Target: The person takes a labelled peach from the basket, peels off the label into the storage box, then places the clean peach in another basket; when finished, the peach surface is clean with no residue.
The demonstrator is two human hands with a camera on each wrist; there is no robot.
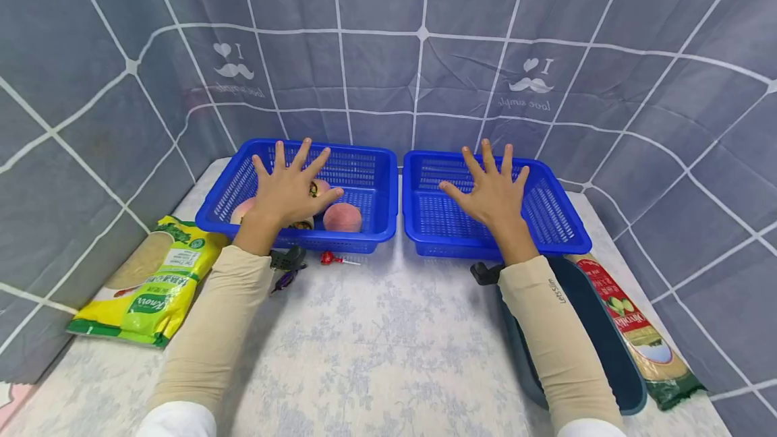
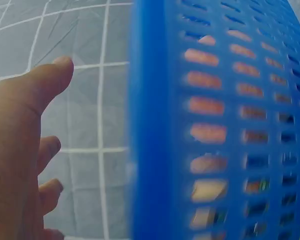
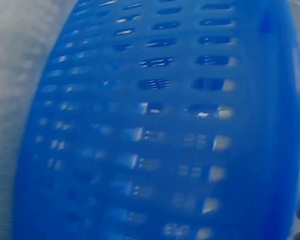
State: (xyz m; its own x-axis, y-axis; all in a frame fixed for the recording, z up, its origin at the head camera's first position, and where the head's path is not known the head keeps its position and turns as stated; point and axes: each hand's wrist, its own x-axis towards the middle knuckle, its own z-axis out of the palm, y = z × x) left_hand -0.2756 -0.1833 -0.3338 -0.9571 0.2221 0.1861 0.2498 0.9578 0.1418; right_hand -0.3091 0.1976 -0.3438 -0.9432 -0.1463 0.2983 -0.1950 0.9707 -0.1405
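My left hand [image 1: 286, 193] hovers with fingers spread over the left blue basket [image 1: 388, 187] and holds nothing. Under and beside it lie a pink peach [image 1: 342, 218] and other peach-like fruit, partly hidden by the palm. In the left wrist view, the hand [image 2: 15, 130] shows beside the slotted basket wall [image 2: 155, 125], fruit visible through the slots. My right hand [image 1: 493, 195], fingers also splayed, hangs over the right blue basket [image 1: 549, 218] with nothing in its grasp. That basket's wall [image 3: 260, 150] fills most of the right wrist view.
A red lollipop [image 1: 328, 258] and a purple-wrapped piece [image 1: 284, 280] lie before the left basket. At far left sits a yellow-green Knorr bag [image 1: 164, 275]. A dark blue bin [image 1: 607, 349] and a red-and-tan packet [image 1: 637, 329] are at right. Grey curtain [image 1: 382, 73] stands behind.
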